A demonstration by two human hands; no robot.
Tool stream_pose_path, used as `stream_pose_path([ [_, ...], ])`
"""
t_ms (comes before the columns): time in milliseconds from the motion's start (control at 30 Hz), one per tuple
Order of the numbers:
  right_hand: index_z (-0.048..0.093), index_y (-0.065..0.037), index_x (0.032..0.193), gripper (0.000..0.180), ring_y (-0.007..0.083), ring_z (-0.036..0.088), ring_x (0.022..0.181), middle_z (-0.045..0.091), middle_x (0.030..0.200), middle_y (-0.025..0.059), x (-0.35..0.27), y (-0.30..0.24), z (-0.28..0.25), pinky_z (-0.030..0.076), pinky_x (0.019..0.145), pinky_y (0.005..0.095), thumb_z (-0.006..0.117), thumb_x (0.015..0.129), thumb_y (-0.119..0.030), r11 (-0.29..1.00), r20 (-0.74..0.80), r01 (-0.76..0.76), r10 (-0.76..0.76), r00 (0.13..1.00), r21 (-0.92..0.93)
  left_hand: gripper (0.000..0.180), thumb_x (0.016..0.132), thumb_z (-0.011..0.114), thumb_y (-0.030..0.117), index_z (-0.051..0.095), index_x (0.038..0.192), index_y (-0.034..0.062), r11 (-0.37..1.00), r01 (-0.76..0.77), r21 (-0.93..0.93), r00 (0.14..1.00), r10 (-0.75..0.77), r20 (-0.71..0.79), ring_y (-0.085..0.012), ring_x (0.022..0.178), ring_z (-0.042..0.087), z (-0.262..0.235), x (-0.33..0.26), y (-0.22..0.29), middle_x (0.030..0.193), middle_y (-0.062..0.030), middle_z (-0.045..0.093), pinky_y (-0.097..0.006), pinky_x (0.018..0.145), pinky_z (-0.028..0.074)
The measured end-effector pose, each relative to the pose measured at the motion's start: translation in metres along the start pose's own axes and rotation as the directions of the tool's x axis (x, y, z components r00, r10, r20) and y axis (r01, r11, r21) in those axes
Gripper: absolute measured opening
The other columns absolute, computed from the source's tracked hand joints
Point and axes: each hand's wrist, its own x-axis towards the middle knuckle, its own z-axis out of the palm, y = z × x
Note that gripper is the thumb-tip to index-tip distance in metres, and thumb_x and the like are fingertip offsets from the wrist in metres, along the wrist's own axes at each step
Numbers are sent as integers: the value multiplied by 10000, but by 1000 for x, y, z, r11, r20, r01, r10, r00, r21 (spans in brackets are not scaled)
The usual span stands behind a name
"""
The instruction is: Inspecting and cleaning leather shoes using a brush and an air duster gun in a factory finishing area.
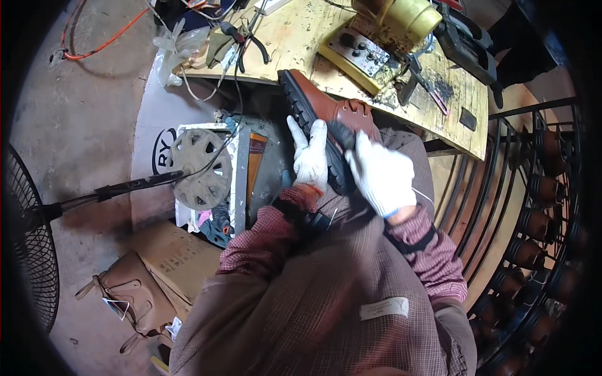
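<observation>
A reddish-brown leather lace-up boot (315,93) with a thick black lugged sole (300,103) lies across my lap, its far end reaching the workbench edge. My left hand (310,156), in a white knit glove, grips the boot along its sole, thumb and a finger apart. My right hand (382,175), gloved alike and slightly blurred, is closed beside the boot. Its fingers pinch a dark, fuzzy piece (342,135) against the boot's side; whether that is a cloth or a brush I cannot tell. My palms hide part of the sole.
On the wooden workbench (295,37) sit a yellow machine with a knobbed control box (359,53), pliers (254,50) and a pink-handled cutter (437,100). A standing fan (31,232), its round base (202,169) and a cardboard box (179,263) are left. A rack of boots (530,254) stands right.
</observation>
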Motion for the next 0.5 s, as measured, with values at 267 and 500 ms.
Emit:
stream_pose_path([
  [267, 654, -49, 1223, 395, 279, 679, 616, 670, 740, 101, 14, 16, 8, 525, 554, 417, 687, 962, -343, 998, -6, 61, -60, 998, 26, 910, 1058, 603, 426, 23, 1686, 114, 979, 128, -156, 991, -121, 55, -271, 1313, 525, 9, -1, 8, 1529, -176, 478, -361, 1092, 434],
  [500, 633, 13, 1320, 572, 230, 758, 698, 749, 828, 170, -77, 48, -57, 611, 656, 321, 732, 911, -374, 971, 195, -8, -39, 980, 239, 910, 1011, 632, 525, 133, 1679, 161, 645, 215, -733, 955, 19, 297, -252, 1324, 539, -26, 31, -22, 1494, -96, 495, -380, 1132, 464],
])
